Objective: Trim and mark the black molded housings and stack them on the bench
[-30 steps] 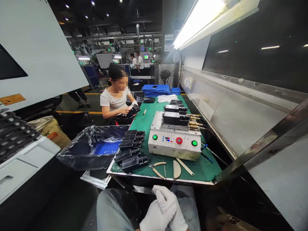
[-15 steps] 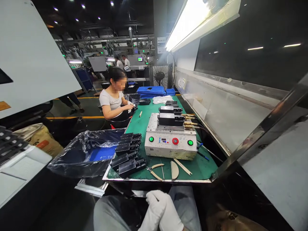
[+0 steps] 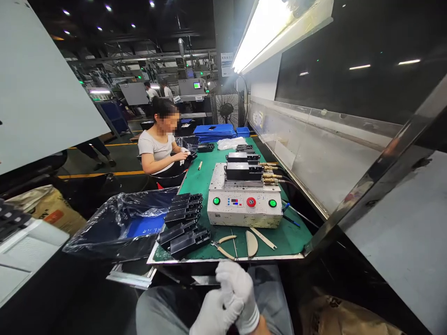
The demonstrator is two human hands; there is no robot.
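Note:
My left hand (image 3: 210,312) and my right hand (image 3: 238,284), both in white gloves, are together above my lap, just short of the table's front edge. The fingers of my right hand are curled over at the top. My left hand presses against the right from below, its fingers bent. Whatever lies between the fingers, if anything, is hidden. On the table nearest to my hands lie cutting pliers (image 3: 225,246) with beige handles, a thin metal rod (image 3: 235,245), a beige half-round piece (image 3: 251,244) and a flat beige strip (image 3: 264,238).
A white control box (image 3: 244,211) with buttons carries black rectangular housings (image 3: 244,171). More black housings (image 3: 188,243) line the left of the green table (image 3: 202,179). A plastic-lined bin (image 3: 104,228) stands left. Beyond it sits a co-worker (image 3: 157,149) in white gloves.
My hands have shifted from a tight clasp: the right hand has come up and curled, while the left is lower and further left. The camera view has swung slightly right.

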